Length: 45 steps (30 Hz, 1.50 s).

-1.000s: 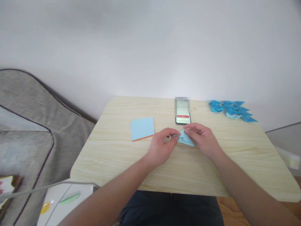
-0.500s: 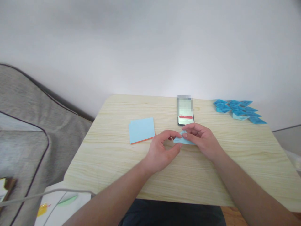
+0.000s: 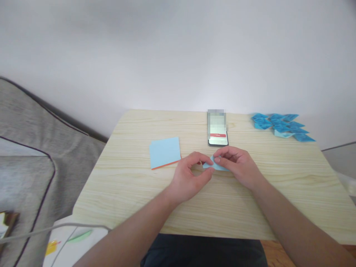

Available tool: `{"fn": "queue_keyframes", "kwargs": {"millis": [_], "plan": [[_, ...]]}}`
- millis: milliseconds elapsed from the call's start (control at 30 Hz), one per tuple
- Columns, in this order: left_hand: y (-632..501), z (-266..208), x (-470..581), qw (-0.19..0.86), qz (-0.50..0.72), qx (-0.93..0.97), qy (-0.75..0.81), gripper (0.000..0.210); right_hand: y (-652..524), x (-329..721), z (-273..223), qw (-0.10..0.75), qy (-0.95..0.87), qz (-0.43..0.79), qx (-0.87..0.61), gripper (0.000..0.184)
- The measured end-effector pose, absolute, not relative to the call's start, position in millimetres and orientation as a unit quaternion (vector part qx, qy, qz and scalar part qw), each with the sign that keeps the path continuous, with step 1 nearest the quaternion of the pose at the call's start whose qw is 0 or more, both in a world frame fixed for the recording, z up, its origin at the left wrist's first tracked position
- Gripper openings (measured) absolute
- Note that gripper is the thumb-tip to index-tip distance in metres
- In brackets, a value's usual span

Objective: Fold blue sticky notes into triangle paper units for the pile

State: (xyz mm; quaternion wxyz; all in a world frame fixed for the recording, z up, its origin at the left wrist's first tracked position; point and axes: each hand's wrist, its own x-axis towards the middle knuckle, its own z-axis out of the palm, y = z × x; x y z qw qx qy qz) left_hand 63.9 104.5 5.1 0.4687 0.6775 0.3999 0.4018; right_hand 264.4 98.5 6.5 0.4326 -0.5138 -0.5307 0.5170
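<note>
The folded blue paper (image 3: pixel 215 164) lies on the tabletop (image 3: pixel 222 200) between your hands, pinched by your left hand (image 3: pixel 190 178) and your right hand (image 3: pixel 239 165), just in front of the phone (image 3: pixel 217 129). The phone's screen is blurred, so no writing is readable. A blue paper pad (image 3: pixel 165 152) sits to the left.

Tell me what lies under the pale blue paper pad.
The pad lies flat on the wooden table. An orange layer shows along its near edge, beneath the blue sheets. Whatever else sits under the top sheet is covered.
</note>
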Motion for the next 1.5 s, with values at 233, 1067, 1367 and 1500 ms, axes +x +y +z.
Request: {"fn": "queue_keyframes", "kwargs": {"millis": [233,1067,1367,1500], "plan": [[105,8,61,0.361,0.449,0.742,0.344,0.012,99,271,8,0.416,-0.507,0.544,-0.523,0.025],[93,5,49,0.177,0.264,0.894,0.317,0.016,76,269,11,0.315,-0.614,0.458,-0.560,0.014],[92,-4,51,0.193,0.234,0.888,0.345,0.018,36,269,-1,0.263,-0.779,0.159,-0.547,0.015],[90,-3,51,0.196,0.234,0.878,0.368,0.017,37,268,-3,0.253,-0.779,0.143,-0.556,0.014]]}}
